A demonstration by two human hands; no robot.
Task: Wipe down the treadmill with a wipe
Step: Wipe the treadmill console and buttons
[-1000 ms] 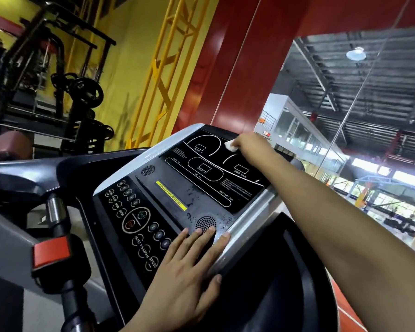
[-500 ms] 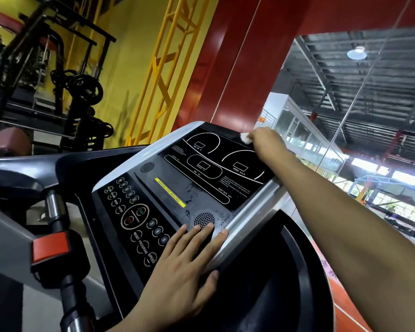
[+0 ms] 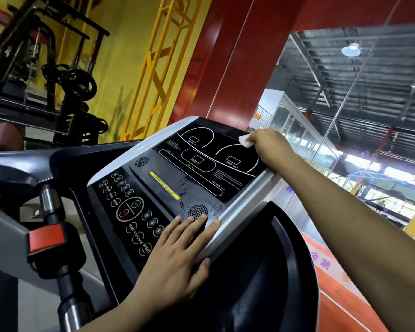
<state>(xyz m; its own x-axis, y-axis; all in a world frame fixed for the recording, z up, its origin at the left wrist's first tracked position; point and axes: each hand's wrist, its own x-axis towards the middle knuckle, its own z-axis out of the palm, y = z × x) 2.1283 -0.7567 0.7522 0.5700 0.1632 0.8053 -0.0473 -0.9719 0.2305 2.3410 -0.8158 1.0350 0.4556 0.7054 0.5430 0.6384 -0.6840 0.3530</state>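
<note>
We've swept the wipe (image 3: 245,140), pinched in our right hand (image 3: 270,144), up to the treadmill (image 3: 240,207) display's far corner while our left hand (image 3: 177,257) stays flat, fingers spread, so smudges below remain.

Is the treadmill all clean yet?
Not yet. The right hand holds the white wipe at the display panel's far corner, while the left hand rests flat near the buttons. Smudges near the yellow sticker remain.
</note>
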